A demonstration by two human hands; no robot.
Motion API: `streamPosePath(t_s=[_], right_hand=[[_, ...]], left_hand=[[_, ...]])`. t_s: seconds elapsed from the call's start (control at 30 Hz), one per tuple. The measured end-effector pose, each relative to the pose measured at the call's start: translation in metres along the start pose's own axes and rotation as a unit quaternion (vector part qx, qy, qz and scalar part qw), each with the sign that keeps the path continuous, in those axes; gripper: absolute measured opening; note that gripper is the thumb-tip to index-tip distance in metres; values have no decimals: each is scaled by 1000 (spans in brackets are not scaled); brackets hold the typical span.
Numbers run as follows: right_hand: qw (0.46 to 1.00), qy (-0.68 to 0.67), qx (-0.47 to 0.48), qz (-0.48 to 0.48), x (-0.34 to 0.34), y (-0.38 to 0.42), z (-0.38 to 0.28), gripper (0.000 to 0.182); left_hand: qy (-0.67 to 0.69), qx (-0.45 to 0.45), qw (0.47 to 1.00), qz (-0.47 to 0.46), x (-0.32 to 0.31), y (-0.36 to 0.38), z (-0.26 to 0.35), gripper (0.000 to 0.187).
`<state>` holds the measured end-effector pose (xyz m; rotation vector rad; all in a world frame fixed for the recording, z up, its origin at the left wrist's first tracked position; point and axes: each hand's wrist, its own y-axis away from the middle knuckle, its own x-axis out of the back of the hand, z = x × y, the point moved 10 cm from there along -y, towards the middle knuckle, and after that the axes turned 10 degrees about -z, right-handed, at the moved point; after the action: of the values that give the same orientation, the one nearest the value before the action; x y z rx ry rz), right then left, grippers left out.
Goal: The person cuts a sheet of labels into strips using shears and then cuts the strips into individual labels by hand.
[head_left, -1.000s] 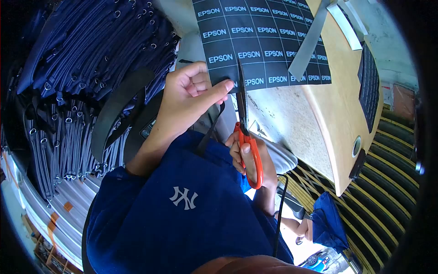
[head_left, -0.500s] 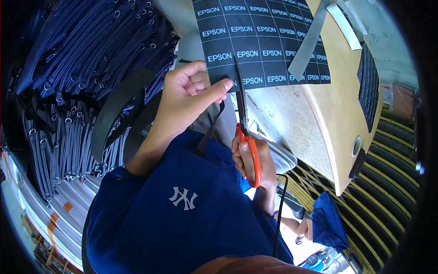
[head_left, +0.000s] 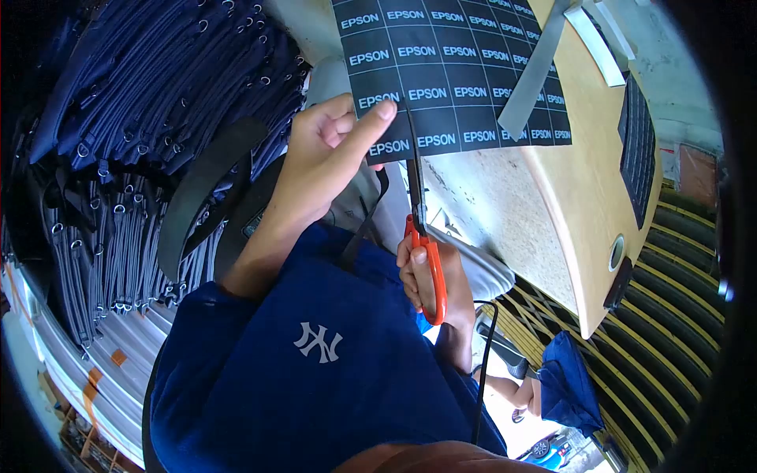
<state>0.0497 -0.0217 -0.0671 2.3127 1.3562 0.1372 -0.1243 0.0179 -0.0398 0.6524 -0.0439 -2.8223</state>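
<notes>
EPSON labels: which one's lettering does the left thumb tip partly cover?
The leftmost label, second row from the bottom; only its lettering lies partly under the thumb tip of the left hand.

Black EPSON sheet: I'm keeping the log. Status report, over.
Left hand at left edge of black, white-lettered sheet. Right hand holding red-handled scissors across sheet's lower edge. Long grey strip overlapping sheet's right side, clear of scissors.

The scissors (head_left: 419, 211) join smooth plastic to dark metal; 1 printed sheet (head_left: 460, 72) looks matt (paper or plastic, unclear).
</notes>
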Motion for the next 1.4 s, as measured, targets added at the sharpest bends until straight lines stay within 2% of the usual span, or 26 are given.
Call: streamPosePath(t_s=[0.07, 0.13, 0.27, 0.37, 0.43, 0.47, 0.53, 0.63, 0.77, 0.87, 0.93, 1.17, 1.4], right_hand=[[1000, 3, -1, -9, 0, -2, 2, 27], [995, 98, 30, -8, 0, -4, -6, 36], [994, 97, 58, -11, -3, -8, -11, 41], [992, 97, 80, -9, -4, -11, -11, 48], [984, 102, 142, -28, -8, -10, -15, 57], [984, 102, 142, -28, -8, -9, -16, 57], [991, 93, 81, -55, -12, -9, -8, 68], [985, 118, 98, -72, -14, -3, -3, 72], [987, 115, 91, -62, -10, 0, -1, 73], [990, 101, 82, -59, -10, -4, -5, 73], [986, 110, 119, -40, -7, -9, -15, 73], [989, 98, 106, -39, -4, -20, -18, 71], [986, 90, 136, -32, 0, -28, -27, 70]], left_hand=[[4, -10, 1000, 2, 0, -4, -2, 19], [-1, -33, 999, 20, 2, -6, 0, 16], [-44, -62, 997, 7, 4, -7, 1, 17], [-99, -62, 993, 36, 9, -6, 4, 15], [-71, -60, 995, 45, 7, -5, 6, 16], [-70, -60, 995, 46, 9, -5, 7, 16], [-97, -50, 994, 29, 9, -5, 7, 17], [-92, -52, 994, 28, 10, -6, 7, 17], [-92, -41, 995, 23, 9, -5, 5, 15], [-72, -77, 994, 36, 9, -5, 6, 15], [-63, -87, 993, 37, 8, -5, 8, 15], [-77, -95, 992, 24, 9, -4, 7, 14], [-61, -92, 994, 18, 6, -4, 8, 12]])
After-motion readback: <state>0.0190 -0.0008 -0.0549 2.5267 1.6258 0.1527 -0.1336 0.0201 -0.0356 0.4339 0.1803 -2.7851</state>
